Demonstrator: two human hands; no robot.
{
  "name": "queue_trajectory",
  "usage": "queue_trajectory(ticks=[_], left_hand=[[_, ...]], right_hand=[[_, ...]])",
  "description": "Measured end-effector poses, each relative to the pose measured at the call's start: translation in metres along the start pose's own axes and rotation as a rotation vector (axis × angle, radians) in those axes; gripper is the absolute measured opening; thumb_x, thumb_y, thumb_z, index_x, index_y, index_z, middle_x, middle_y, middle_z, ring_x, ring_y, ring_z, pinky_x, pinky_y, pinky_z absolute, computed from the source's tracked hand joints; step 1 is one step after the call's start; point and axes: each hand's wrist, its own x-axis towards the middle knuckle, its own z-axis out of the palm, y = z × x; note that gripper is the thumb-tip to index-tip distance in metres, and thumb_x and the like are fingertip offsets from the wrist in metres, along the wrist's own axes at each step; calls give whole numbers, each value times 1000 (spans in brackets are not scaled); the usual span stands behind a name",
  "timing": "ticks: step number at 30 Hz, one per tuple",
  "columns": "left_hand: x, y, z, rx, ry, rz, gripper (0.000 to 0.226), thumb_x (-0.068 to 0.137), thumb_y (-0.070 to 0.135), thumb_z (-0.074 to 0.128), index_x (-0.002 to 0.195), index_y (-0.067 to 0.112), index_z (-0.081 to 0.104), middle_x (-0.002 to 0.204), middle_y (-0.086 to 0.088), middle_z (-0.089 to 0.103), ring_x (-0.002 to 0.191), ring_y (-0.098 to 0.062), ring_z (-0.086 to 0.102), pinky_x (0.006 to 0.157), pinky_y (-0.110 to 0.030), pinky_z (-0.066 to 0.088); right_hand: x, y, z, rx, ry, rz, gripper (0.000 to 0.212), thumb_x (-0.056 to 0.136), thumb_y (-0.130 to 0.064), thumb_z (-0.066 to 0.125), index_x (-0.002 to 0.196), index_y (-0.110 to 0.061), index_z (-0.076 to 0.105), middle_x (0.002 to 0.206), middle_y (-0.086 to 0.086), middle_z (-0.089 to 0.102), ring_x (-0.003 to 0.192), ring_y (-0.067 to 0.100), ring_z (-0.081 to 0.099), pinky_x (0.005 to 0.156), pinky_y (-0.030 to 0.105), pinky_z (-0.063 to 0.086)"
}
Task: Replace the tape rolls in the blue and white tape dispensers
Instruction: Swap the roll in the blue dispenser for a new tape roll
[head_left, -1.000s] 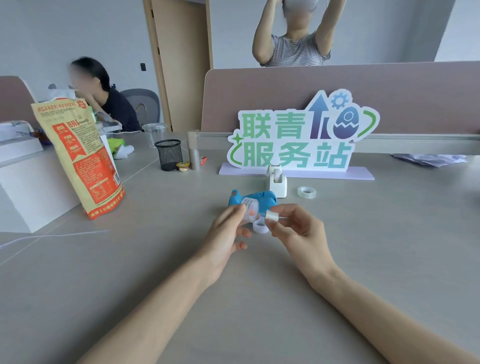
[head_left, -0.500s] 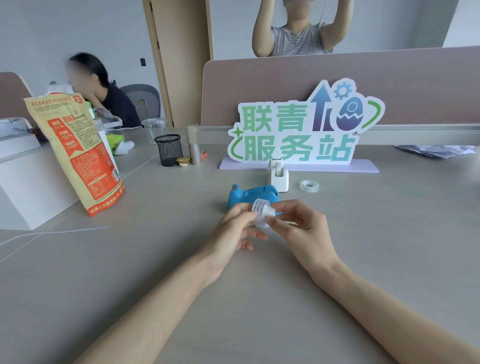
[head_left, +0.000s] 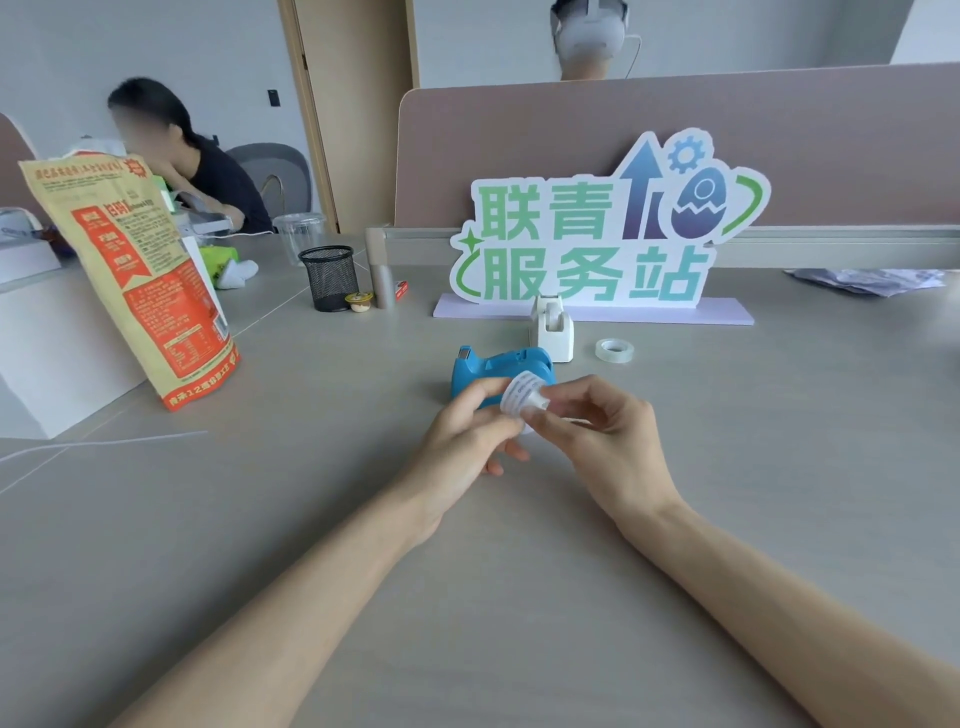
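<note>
A blue tape dispenser (head_left: 491, 370) lies on the grey table just beyond my hands. Behind it stands a white tape dispenser (head_left: 554, 330), and a clear tape roll (head_left: 614, 350) lies flat to its right. My left hand (head_left: 470, 432) and my right hand (head_left: 602, 436) meet in front of the blue dispenser and together pinch a small tape roll (head_left: 521, 394) with printed lettering on its core. A short white hub sticks out of the roll towards my right fingers.
A cut-out sign (head_left: 597, 234) stands against the partition behind the dispensers. At the left stand an orange-and-tan bag (head_left: 135, 280), a black mesh pen cup (head_left: 329, 278) and a small snack cup (head_left: 358, 301). Two other people are beyond the table.
The roll was held apart from the white hub between my hands; now both hands have closed in and hold them together. The person behind the partition has lowered their arms.
</note>
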Motion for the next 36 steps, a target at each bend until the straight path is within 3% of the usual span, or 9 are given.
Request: queue_trajectory(ticks=[6, 11, 16, 22, 26, 30, 33, 36], left_hand=[[1, -1, 0, 20, 28, 11, 22, 94, 19, 54, 111, 29, 62, 99, 0, 71, 78, -8, 61, 67, -29, 44], [4, -5, -3, 64, 61, 31, 23, 95, 18, 53, 112, 33, 60, 109, 6, 69, 96, -4, 61, 74, -26, 46], [3, -6, -3, 86, -3, 46, 26, 92, 18, 61, 115, 28, 58, 112, 8, 70, 88, -1, 62, 69, -23, 45], [3, -8, 0, 149, 29, 110, 14, 96, 26, 54, 109, 27, 58, 99, 6, 71, 73, -6, 64, 62, -25, 44], [3, -10, 2, 213, 26, 119, 18, 96, 32, 53, 111, 23, 55, 103, 2, 71, 76, -7, 64, 64, -27, 46], [2, -11, 1, 314, 75, 208, 28, 93, 36, 56, 120, 33, 52, 109, 15, 67, 91, 2, 61, 74, -28, 51], [0, -8, -1, 386, 119, 328, 36, 98, 22, 49, 132, 33, 49, 121, 23, 57, 95, 4, 56, 80, -23, 50], [1, -6, -4, 401, 143, 366, 41, 99, 10, 40, 131, 32, 53, 113, 35, 55, 98, 10, 54, 80, -14, 44]], right_hand=[[2, 3, 0, 15, -25, -20, 12, 79, -17, 78, 88, -21, 71, 88, 0, 75, 82, 21, 70, 74, 29, 54], [4, 5, -1, -16, -13, -51, 10, 80, -9, 76, 83, -18, 72, 83, 0, 75, 75, 14, 68, 77, 31, 56], [4, 6, 0, 36, -8, -35, 12, 79, -12, 77, 82, -20, 69, 81, -3, 73, 74, 13, 67, 76, 31, 55], [2, 2, 0, -67, -71, -68, 31, 86, -23, 71, 117, -20, 65, 108, -10, 68, 99, 2, 62, 81, 21, 52], [0, 0, 2, -6, -122, -90, 20, 91, -15, 65, 110, -13, 70, 102, -8, 74, 96, 2, 67, 83, 18, 53], [2, 2, -1, 136, -101, 1, 18, 90, -14, 66, 108, -13, 71, 99, 0, 77, 97, 11, 71, 87, 23, 53], [4, 3, -3, 221, -91, 85, 19, 88, -19, 70, 106, -14, 72, 99, 2, 77, 100, 15, 71, 95, 31, 52], [6, 3, -3, 276, -83, 154, 25, 84, -21, 73, 107, -11, 71, 99, 7, 77, 100, 20, 71, 98, 38, 52]])
